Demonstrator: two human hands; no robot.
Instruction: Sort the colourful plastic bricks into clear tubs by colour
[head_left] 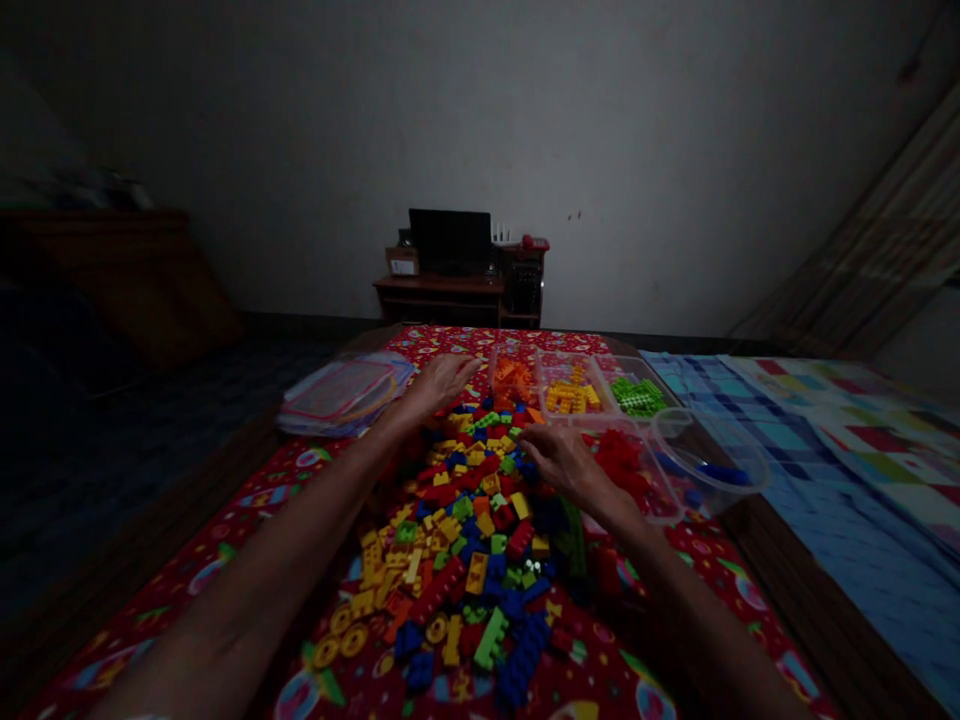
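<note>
A mixed heap of toy building bricks (465, 510) in yellow, red, blue and green spreads over the table. My left hand (446, 378) is stretched above the far left side of the heap, its fingers extended towards the container of orange bricks (513, 378), with no brick visible in it. My right hand (561, 456) hovers low at the heap's right side, beside the container of red bricks (622, 460). Its fingers are bent together; whatever they may hold is too dark to see. Yellow bricks (571, 396) and green bricks (637, 396) lie in separate clear containers farther back.
A round clear tub (750, 470) with blue pieces stands at the right edge. Stacked plastic lids (341, 392) lie at the left. A red patterned cloth (247, 560) covers the table. A bed (840, 440) adjoins on the right; a desk with a monitor (450, 240) stands beyond.
</note>
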